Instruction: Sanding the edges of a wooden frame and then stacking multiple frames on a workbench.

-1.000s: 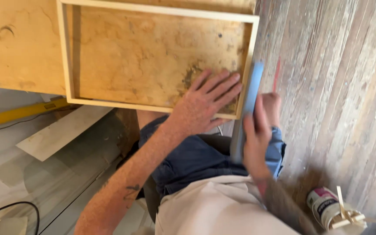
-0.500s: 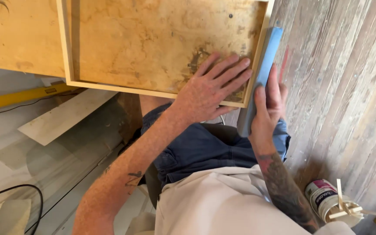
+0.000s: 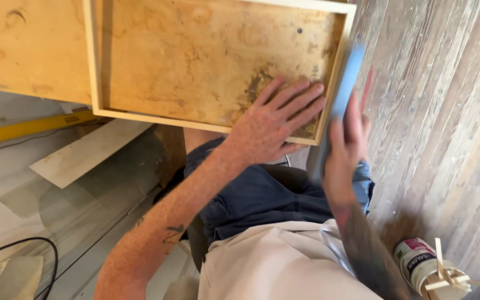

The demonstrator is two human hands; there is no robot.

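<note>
Head view, from left to right: my left hand (image 3: 273, 125) lies flat inside the shallow wooden frame (image 3: 93, 66), fingers (image 3: 298, 103) spread open, holding nothing. Just right of it, my right hand (image 3: 343, 147) is closed around the blue block (image 3: 346, 83), long axis running along the frame's right rail; it is blurred, probably a sanding block.

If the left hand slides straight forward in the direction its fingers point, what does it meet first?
Probably the pale wooden frame strip at the panel's right edge. The left hand lies flat on the stained panel, fingers aimed up-right toward that strip; the blurred blue block lies just beyond.
</note>
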